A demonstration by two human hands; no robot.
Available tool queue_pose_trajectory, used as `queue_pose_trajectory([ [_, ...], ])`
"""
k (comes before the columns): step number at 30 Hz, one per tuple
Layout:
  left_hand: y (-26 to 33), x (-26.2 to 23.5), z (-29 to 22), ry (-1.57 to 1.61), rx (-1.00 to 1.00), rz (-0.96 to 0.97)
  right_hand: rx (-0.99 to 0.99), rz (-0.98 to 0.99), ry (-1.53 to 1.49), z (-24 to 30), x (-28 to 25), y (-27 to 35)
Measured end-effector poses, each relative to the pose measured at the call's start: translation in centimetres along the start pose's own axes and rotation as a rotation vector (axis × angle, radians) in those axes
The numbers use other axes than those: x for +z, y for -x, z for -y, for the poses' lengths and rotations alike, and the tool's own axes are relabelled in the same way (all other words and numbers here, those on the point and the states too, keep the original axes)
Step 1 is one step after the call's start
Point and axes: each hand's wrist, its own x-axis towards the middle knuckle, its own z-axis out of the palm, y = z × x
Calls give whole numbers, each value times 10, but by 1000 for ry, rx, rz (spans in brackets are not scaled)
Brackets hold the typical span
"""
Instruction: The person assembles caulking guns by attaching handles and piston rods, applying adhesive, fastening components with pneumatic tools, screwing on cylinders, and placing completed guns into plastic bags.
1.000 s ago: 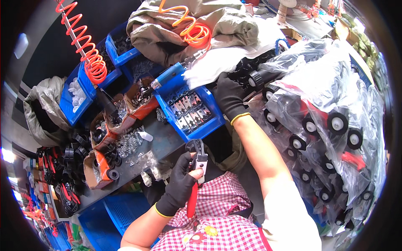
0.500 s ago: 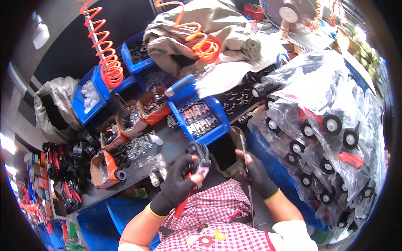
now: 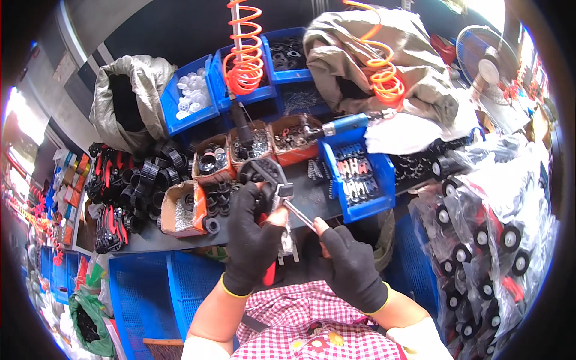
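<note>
My left hand (image 3: 249, 240), in a black fingerless glove, is closed around a black plastic part (image 3: 264, 174) with a metal bracket and a red piece below it. In my right hand (image 3: 355, 267), also gloved, a thin metal rod (image 3: 301, 216) is pinched between thumb and fingers. The rod slants up to the left, and its far end meets the black part near my left thumb. Whether the end sits inside the part or only against it I cannot tell. Both hands are in front of the bench edge, over my red checked apron (image 3: 300, 306).
Beyond the hands stand a blue bin (image 3: 366, 210) of metal pieces, small cardboard boxes (image 3: 183, 210) of hardware and a bin of white plastic parts (image 3: 192, 96). Orange coiled hoses (image 3: 246, 72) hang above. Bagged wheeled assemblies (image 3: 480, 240) crowd the right; black rings (image 3: 156, 174) lie left.
My right hand has moved toward the left one, and the rod, upright and apart before, now slants onto the black part. My view has turned, shifting the bench to the right.
</note>
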Motion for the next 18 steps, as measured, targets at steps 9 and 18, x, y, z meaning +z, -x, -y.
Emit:
queue_pose_trajectory([
  [9,-138,-112,-47,-780,740,-70,288,312,-1208,27,73,-147],
  [18,-184,-132,-3,-783,740,200,205,617,430,-153,172,-292],
])
